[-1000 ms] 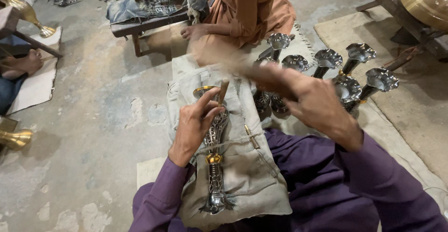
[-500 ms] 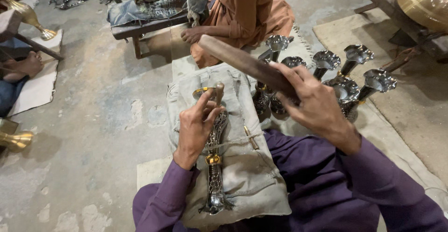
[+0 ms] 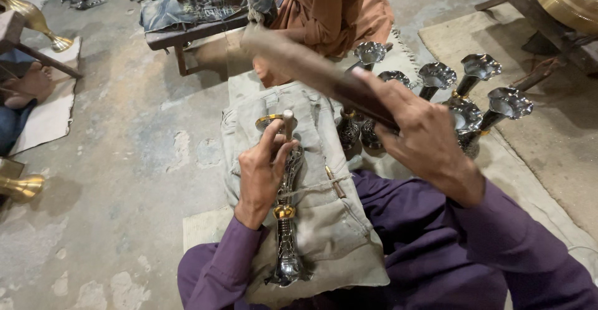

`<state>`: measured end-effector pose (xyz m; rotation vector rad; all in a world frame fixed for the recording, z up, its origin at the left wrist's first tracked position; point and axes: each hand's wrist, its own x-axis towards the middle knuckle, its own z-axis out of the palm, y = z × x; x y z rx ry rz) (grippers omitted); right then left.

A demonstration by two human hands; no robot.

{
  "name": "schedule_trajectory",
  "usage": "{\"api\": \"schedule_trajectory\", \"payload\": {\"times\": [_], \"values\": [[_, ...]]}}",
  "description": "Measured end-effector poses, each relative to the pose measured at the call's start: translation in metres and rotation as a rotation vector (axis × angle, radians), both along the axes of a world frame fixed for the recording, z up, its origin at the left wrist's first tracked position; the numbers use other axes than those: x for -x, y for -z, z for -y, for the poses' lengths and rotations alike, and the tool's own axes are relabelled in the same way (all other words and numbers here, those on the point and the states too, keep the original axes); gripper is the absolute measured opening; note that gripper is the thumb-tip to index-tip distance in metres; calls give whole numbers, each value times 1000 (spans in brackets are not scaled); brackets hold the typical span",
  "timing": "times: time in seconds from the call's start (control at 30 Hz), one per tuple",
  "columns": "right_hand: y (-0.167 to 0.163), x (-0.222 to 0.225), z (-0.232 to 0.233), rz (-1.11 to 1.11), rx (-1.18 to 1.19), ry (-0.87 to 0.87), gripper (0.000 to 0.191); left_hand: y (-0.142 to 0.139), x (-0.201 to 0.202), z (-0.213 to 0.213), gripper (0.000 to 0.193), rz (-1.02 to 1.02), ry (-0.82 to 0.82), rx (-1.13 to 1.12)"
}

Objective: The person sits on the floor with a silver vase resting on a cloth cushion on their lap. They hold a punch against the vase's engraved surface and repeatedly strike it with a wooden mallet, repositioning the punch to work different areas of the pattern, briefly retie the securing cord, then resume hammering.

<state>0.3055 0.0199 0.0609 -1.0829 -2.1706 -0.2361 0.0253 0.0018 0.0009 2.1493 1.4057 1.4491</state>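
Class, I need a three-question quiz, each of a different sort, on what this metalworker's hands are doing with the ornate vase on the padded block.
1. True or false: the right hand grips a dark wooden mallet raised above the work.
2. What does the left hand hold against the ornate metal vase?
A. a paintbrush
B. a slim metal punch
C. a rag
3. Fill in: the vase lies on a padded block covered in ____ cloth.

Key:
1. True.
2. B; the fingers pinch it upright near the vase's gold rim.
3. Beige (grey-tan) cloth.
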Motion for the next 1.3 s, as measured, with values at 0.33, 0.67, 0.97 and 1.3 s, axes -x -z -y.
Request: {"api": "schedule_trajectory", "payload": {"times": [0.33, 0.67, 0.97, 1.3], "values": [[-2, 0, 0, 157, -48, 94, 64, -3, 0, 0, 42, 4, 32, 26], [1, -3, 1, -148, 46, -104, 70, -3, -1, 0, 44, -3, 32, 46], [0, -6, 3, -75, 18, -76, 62, -6, 1, 1, 42, -15, 43, 53], [7, -11, 5, 117, -12, 148, 62, -13, 1, 4, 41, 3, 84, 77]]}}
